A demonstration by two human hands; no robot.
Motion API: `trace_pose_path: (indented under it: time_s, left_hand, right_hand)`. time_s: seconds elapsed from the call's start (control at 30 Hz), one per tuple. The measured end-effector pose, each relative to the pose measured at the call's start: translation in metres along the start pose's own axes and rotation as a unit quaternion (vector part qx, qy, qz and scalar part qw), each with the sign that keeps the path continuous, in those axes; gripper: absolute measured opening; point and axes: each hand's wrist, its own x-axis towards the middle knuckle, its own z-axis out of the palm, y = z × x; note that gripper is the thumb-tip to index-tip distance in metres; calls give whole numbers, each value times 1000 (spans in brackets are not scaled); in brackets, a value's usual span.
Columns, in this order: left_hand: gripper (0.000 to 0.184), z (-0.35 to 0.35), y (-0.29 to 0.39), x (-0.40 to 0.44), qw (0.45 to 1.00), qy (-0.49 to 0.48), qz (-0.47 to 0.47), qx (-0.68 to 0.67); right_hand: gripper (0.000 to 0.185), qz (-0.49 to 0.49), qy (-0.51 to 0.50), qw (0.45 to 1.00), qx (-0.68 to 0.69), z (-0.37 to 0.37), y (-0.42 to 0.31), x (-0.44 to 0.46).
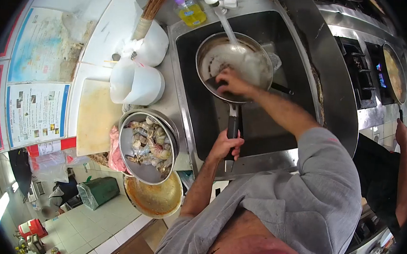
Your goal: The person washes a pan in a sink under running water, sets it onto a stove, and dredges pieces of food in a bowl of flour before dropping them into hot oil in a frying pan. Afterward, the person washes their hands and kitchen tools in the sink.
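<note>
A frying pan [260, 60] sits over the sink with foamy water in it, and a stream of water runs into it from the faucet [227, 27]. My left hand [227, 145] is wrapped round the pan's black handle [233, 122]. Inside the pan, at its near side, my right hand [235, 83] presses down with curled fingers. Something dark shows under those fingers, but its kind is not clear. Another black handle [281, 88] sticks out to the right from beneath the pan.
Left of the sink [288, 126] stand a metal pot [130, 164] of raw shrimp, a stained pan [153, 199], white plastic containers [138, 82], a whisk broom [158, 3] and a soap bottle [191, 14]. At right, another person's hand [402, 133] holds a pan [395, 74] on the stove.
</note>
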Motion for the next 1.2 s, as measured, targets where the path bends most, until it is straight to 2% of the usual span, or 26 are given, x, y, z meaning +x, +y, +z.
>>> trace_pose_path:
  time_s: [0.03, 0.07, 0.1, 0.13, 0.2, 0.27, 0.3, 0.33, 0.4, 0.43, 0.47, 0.53, 0.6, 0.63, 0.67, 0.73, 0.77, 0.83, 0.93, 0.97, 1.03, 1.1, 1.13, 1.17, 1.2]
  left_hand:
    - [24, 5, 5, -7, 1000, 5, 9, -25]
    - [24, 7, 4, -8, 1000, 8, 10, -27]
    - [24, 9, 4, -9, 1000, 9, 7, -18]
    - [25, 10, 2, -10, 1000, 10, 2, -8]
    - [25, 10, -1, -6, 1000, 12, 4, -7]
    - [25, 8, -1, -3, 1000, 10, 9, -5]
    - [25, 5, 1, -5, 1000, 10, 16, -9]
    - [25, 2, 0, -8, 1000, 11, 22, -16]
    - [25, 3, -4, -14, 999, 14, 14, -29]
    - [25, 3, -3, -15, 999, 11, 10, -32]
    - [25, 4, -4, -14, 999, 12, 12, -33]
    - [25, 6, -8, -12, 1000, 21, 7, 18]
    - [25, 3, -6, -11, 1000, 20, 3, 5]
    - [25, 1, -4, -11, 1000, 22, 0, -5]
    - [25, 0, -3, -10, 1000, 23, 3, -6]
    - [25, 3, -8, -13, 1000, 14, -7, -15]
    - [25, 6, -9, -16, 1000, 14, -8, -17]
    - [25, 14, -8, -20, 1000, 16, -7, 2]
    - [24, 11, -3, -24, 999, 42, 11, 27]
    - [24, 5, -1, -20, 999, 41, 15, 28]
    - [24, -8, 2, -8, 997, 53, 49, 34]
    - [24, -8, 10, -2, 997, 50, 48, 36]
    - [24, -7, 11, 0, 997, 50, 41, 40]
    - [24, -5, 8, 1, 997, 50, 38, 41]
    - [24, -2, 4, 6, 998, 43, 32, 44]
  right_hand:
    - [37, 2, -4, 1000, 7, 4, 11, -5]
    - [40, 147, 33, 987, 61, 1, 34, 6]
    - [44, 288, 72, 948, 111, 0, 54, 16]
    - [49, 387, 119, 913, 48, 2, 55, 32]
    - [51, 405, 62, 910, 63, 5, 39, 45]
    - [49, 210, 57, 968, 127, 34, 23, 31]
    - [49, 144, 24, 987, 70, 23, -4, 24]
    - [49, 142, 21, 987, 71, 22, 4, 26]
    - [46, 153, -50, 982, 102, 13, 34, 23]
    - [45, 314, -32, 942, 112, 9, 50, 28]
    - [45, 335, 85, 933, 96, 12, 58, 31]
    - [45, 400, 64, 914, 6, 22, 39, 37]
    - [46, 238, 3, 965, 113, 33, 14, 17]
    - [47, 197, -50, 966, 161, 34, -2, 8]
    - [47, 194, -51, 967, 160, 30, -5, 11]
    - [45, 77, -70, 962, 254, 23, -14, 11]
    - [46, 32, 5, 976, 214, 28, -5, 25]
    - [45, 151, 131, 979, 23, 18, 18, 57]
    - [29, 214, 43, 968, -121, -33, 53, 44]
    - [25, 95, -21, 934, -344, -46, 69, 33]
    - [19, 83, -132, 930, -332, -54, 67, -1]
    - [26, 140, -268, 928, -219, -35, 61, -17]
    - [28, 177, -312, 933, -38, -26, 55, -18]
    - [30, 209, -344, 904, 146, -13, 46, -17]
    - [31, 216, -280, 897, 265, -10, 25, -11]
